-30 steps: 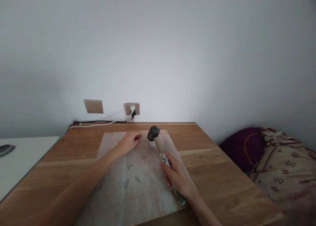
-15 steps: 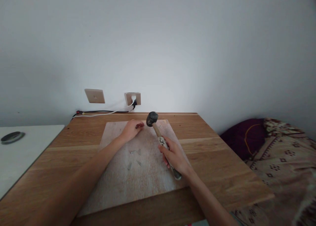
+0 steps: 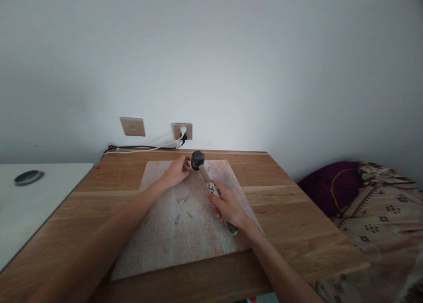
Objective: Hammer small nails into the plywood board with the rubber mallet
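Observation:
My right hand is wrapped round the wooden handle of a hammer. The hammer's dark head hangs just above the far part of a pale board lying on the wooden table. My left hand rests on the board right beside the hammer head, its fingers pinched together on something too small to make out. A few loose nails lie on the board between my two arms.
Two wall sockets sit behind the table, with a white and a black cable running along the back edge. A white surface with a dark round object adjoins on the left. A patterned blanket and purple cushion lie to the right.
The hammer head has come down and leftward, close to my left hand's fingertips. The view has shifted, so the table sits slightly further right in the picture.

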A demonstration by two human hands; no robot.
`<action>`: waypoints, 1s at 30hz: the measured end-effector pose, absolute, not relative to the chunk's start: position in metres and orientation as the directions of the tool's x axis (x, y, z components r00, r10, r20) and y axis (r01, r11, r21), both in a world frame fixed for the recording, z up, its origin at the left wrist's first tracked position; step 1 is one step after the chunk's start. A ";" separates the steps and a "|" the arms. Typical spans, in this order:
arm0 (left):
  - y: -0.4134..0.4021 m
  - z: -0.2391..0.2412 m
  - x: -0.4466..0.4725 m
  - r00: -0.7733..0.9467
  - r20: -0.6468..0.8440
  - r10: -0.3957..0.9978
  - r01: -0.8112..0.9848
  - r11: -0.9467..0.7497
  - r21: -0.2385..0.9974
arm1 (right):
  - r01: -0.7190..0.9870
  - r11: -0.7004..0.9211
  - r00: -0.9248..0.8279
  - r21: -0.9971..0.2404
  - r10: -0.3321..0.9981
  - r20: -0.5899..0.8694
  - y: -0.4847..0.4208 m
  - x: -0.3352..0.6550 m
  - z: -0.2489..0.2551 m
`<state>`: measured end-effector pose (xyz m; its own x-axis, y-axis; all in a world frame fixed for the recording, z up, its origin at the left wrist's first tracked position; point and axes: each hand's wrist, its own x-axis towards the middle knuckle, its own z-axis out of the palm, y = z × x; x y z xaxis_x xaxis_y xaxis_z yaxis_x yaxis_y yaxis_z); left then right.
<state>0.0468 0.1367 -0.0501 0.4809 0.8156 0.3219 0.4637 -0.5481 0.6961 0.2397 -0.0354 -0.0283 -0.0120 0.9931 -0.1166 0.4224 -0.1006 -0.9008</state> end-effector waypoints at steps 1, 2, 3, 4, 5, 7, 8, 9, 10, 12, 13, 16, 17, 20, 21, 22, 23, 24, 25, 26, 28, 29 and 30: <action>0.132 -0.044 0.042 0.511 0.317 0.799 0.490 -0.573 0.657 | 0.421 -0.107 -0.016 -0.901 0.992 -0.125 -0.036 0.240 -0.028; 0.125 -0.037 0.037 0.565 0.289 0.773 0.514 -0.604 0.609 | 0.413 -0.112 -0.019 -0.904 0.991 -0.131 -0.037 0.240 -0.028; 0.117 -0.030 0.032 0.638 0.234 0.733 0.527 -0.638 0.561 | 0.399 -0.116 -0.021 -0.909 0.991 -0.135 -0.038 0.240 -0.028; 0.109 -0.023 0.028 0.716 0.152 0.681 0.528 -0.672 0.519 | 0.383 -0.119 -0.019 -0.916 0.990 -0.136 -0.039 0.239 -0.028; 0.099 -0.017 0.025 0.777 0.077 0.625 0.522 -0.708 0.476 | 0.369 -0.121 -0.012 -0.922 0.991 -0.135 -0.040 0.239 -0.028; 0.082 -0.008 0.023 0.834 -0.013 0.552 0.512 -0.765 0.391 | 0.351 -0.123 0.002 -0.928 0.991 -0.130 -0.041 0.238 -0.027; 0.075 -0.006 0.023 0.842 -0.030 0.539 0.514 -0.784 0.348 | 0.347 -0.123 0.006 -0.930 0.992 -0.128 -0.041 0.238 -0.026; 0.069 -0.005 0.025 0.844 -0.034 0.535 0.518 -0.796 0.314 | 0.344 -0.123 0.006 -0.931 0.992 -0.129 -0.042 0.238 -0.025; 0.066 -0.005 0.027 0.845 -0.032 0.534 0.519 -0.804 0.290 | 0.343 -0.122 0.004 -0.931 0.992 -0.129 -0.042 0.238 -0.024; 0.064 -0.008 0.031 0.847 -0.004 0.532 0.511 -0.811 0.285 | 0.345 -0.122 0.003 -0.931 0.992 -0.129 -0.044 0.239 -0.022; 0.065 -0.009 0.032 0.843 0.017 0.538 0.509 -0.806 0.303 | 0.348 -0.122 0.003 -0.929 0.992 -0.129 -0.045 0.240 -0.021; 0.079 -0.012 0.034 0.778 0.067 0.624 0.555 -0.734 0.392 | 0.355 -0.122 0.017 -0.927 0.992 -0.124 -0.047 0.242 -0.020; 0.086 -0.012 0.033 0.746 0.089 0.660 0.572 -0.704 0.421 | 0.354 -0.124 0.023 -0.927 0.992 -0.124 -0.047 0.243 -0.020; 0.108 -0.013 0.029 0.669 0.176 0.722 0.585 -0.658 0.474 | 0.343 -0.127 0.041 -0.931 0.992 -0.120 -0.047 0.243 -0.021; 0.115 -0.014 0.028 0.654 0.198 0.730 0.588 -0.655 0.476 | 0.341 -0.126 0.043 -0.932 0.992 -0.119 -0.047 0.243 -0.021; 0.121 -0.015 0.027 0.641 0.209 0.738 0.597 -0.651 0.468 | 0.340 -0.125 0.045 -0.932 0.992 -0.117 -0.047 0.243 -0.021; 0.125 -0.016 0.026 0.635 0.215 0.742 0.610 -0.652 0.451 | 0.342 -0.123 0.044 -0.932 0.992 -0.114 -0.046 0.243 -0.021; 0.129 -0.017 0.026 0.632 0.221 0.743 0.622 -0.656 0.427 | 0.345 -0.121 0.042 -0.931 0.993 -0.113 -0.046 0.242 -0.021; 0.132 -0.018 0.026 0.634 0.228 0.739 0.632 -0.665 0.399 | 0.348 -0.121 0.039 -0.930 0.993 -0.114 -0.047 0.242 -0.021; 0.133 -0.020 0.026 0.639 0.237 0.732 0.637 -0.676 0.370 | 0.351 -0.121 0.037 -0.929 0.993 -0.115 -0.047 0.242 -0.021; 0.135 -0.022 0.026 0.663 0.242 0.709 0.628 -0.702 0.336 | 0.359 -0.122 0.027 -0.925 0.992 -0.120 -0.048 0.243 -0.020; 0.135 -0.022 0.026 0.676 0.237 0.698 0.618 -0.712 0.332 | 0.361 -0.123 0.022 -0.925 0.992 -0.123 -0.048 0.243 -0.019; 0.136 -0.023 0.027 0.686 0.233 0.689 0.609 -0.719 0.335 | 0.361 -0.123 0.017 -0.924 0.992 -0.125 -0.048 0.243 -0.019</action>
